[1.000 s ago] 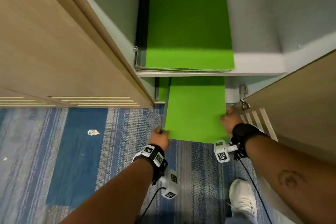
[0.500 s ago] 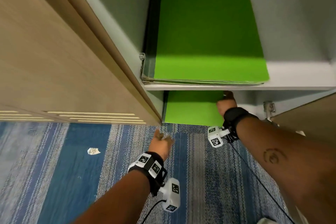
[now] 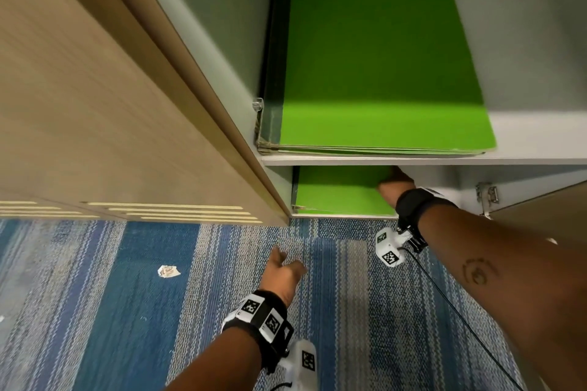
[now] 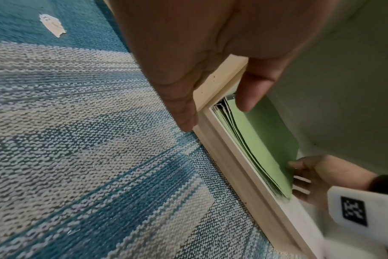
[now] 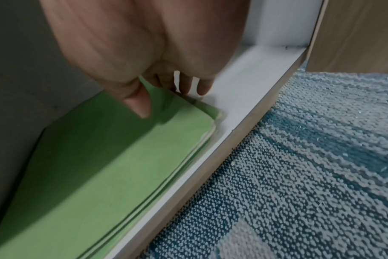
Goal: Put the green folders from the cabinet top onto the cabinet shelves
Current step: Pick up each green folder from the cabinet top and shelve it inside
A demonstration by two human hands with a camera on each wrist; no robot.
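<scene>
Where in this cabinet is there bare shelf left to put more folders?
Upper shelf: bare strip right of its folder stack. Bottom shelf: bare white strip right of the lower stack, where the right hand reaches. Both stacks crowd the left wall.

The right hand reached forward with the arm stretched, fingers pointing down. The left hand hung free, fingers loose.
</scene>
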